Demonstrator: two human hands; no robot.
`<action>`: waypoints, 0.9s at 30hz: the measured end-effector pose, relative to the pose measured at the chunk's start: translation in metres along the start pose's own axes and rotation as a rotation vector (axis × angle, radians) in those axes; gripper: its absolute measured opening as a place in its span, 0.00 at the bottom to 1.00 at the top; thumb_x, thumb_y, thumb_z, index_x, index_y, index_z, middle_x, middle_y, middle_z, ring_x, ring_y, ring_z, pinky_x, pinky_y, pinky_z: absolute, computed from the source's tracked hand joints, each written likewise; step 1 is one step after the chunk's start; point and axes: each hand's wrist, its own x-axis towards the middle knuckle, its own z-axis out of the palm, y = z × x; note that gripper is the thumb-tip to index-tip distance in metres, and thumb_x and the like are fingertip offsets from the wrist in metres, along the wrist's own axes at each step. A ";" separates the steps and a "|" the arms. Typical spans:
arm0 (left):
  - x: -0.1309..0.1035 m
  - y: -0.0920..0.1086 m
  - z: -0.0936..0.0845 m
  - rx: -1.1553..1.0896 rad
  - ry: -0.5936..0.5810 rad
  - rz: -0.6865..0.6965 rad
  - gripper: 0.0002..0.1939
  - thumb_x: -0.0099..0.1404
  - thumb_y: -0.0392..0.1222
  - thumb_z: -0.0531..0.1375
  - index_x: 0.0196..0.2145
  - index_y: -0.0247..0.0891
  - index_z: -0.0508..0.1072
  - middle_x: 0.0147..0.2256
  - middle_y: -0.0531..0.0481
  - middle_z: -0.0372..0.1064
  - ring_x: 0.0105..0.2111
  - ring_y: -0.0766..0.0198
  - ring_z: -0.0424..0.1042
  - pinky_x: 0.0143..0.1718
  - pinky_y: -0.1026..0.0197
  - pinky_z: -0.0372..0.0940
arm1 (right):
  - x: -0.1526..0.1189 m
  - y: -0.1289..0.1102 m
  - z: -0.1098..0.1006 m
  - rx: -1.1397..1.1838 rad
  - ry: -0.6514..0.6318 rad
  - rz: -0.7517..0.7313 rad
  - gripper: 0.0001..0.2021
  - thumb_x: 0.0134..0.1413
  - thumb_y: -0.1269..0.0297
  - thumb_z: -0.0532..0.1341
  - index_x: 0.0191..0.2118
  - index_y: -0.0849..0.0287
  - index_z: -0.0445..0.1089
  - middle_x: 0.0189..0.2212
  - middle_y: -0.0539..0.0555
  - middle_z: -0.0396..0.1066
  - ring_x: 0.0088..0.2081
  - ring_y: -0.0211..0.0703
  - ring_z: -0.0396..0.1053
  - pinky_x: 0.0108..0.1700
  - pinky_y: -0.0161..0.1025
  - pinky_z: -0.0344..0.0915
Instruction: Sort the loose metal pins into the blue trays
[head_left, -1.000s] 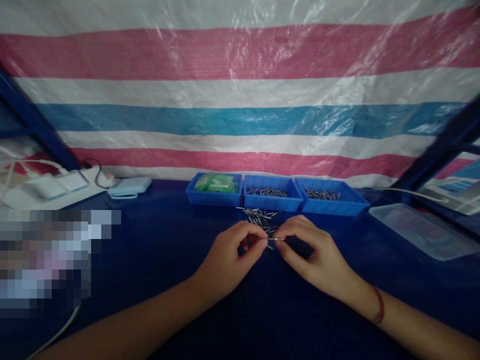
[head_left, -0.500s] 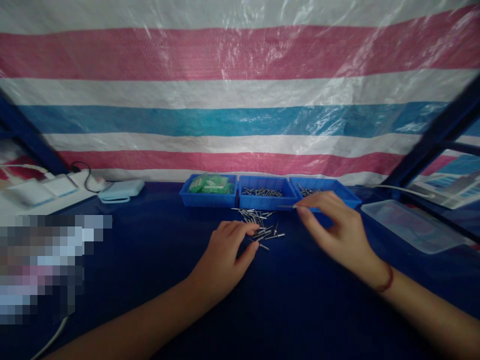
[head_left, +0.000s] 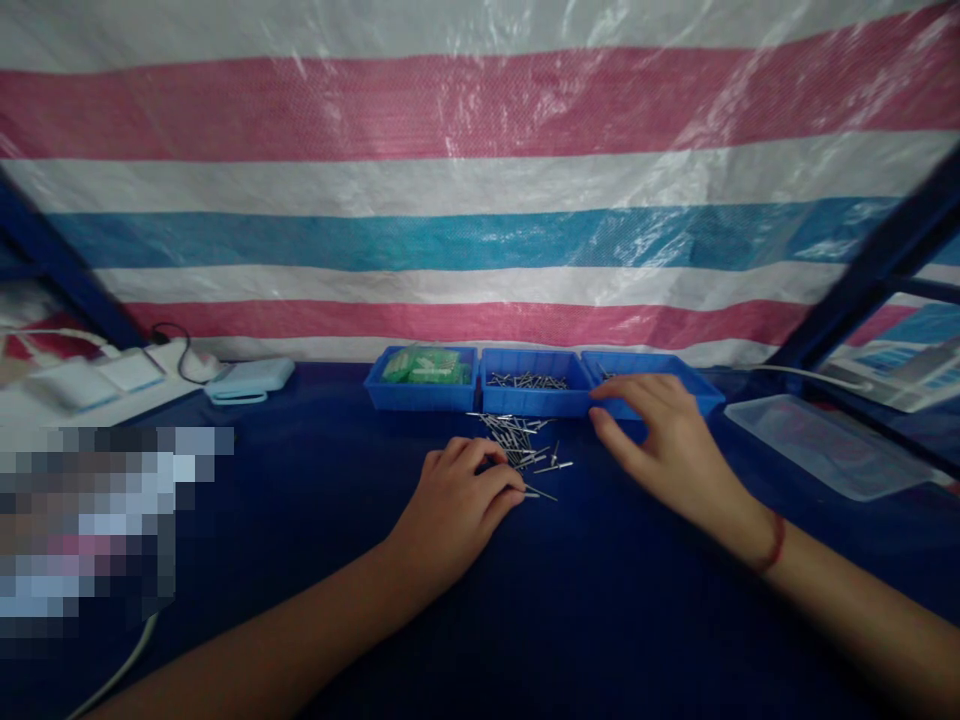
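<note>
A loose pile of small metal pins (head_left: 517,438) lies on the dark blue table top in front of three blue bins. My left hand (head_left: 457,500) rests at the pile's near edge with its fingers curled, and one pin (head_left: 541,493) sticks out from the fingertips. My right hand (head_left: 667,440), with a red string on the wrist, hovers over the right bin (head_left: 705,400) with its fingers spread and nothing visible in them. The middle bin (head_left: 534,400) holds more pins. The left bin (head_left: 420,397) holds green packets.
A clear plastic tray (head_left: 825,445) lies at the right. At the far left are a light blue device (head_left: 251,378), a white power strip (head_left: 135,368) and a cable. A striped tarp hangs behind the bins, between dark blue frame posts.
My hands held one pin between them above the pile. My right hand then carried it to the right bin and now hovers there without it; my left hand dropped to the pile.
</note>
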 end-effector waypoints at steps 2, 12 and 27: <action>0.001 0.002 -0.001 -0.026 0.006 -0.006 0.07 0.67 0.40 0.54 0.38 0.44 0.71 0.41 0.52 0.70 0.44 0.57 0.66 0.43 0.51 0.57 | -0.007 -0.024 0.000 0.174 -0.149 -0.030 0.06 0.56 0.64 0.56 0.32 0.56 0.68 0.33 0.53 0.72 0.39 0.46 0.67 0.42 0.46 0.61; 0.003 0.003 0.004 -0.526 0.180 -0.101 0.07 0.61 0.35 0.60 0.39 0.40 0.69 0.36 0.54 0.72 0.37 0.65 0.71 0.41 0.61 0.64 | -0.022 -0.057 0.008 0.438 -0.301 -0.011 0.07 0.58 0.70 0.54 0.34 0.56 0.70 0.32 0.52 0.72 0.36 0.41 0.68 0.40 0.42 0.64; 0.003 0.003 -0.001 -0.653 0.131 -0.181 0.05 0.63 0.40 0.58 0.36 0.39 0.73 0.32 0.54 0.73 0.32 0.67 0.71 0.36 0.64 0.63 | -0.023 -0.057 0.009 0.544 -0.266 0.056 0.07 0.58 0.68 0.55 0.33 0.56 0.70 0.31 0.51 0.72 0.36 0.40 0.68 0.41 0.41 0.64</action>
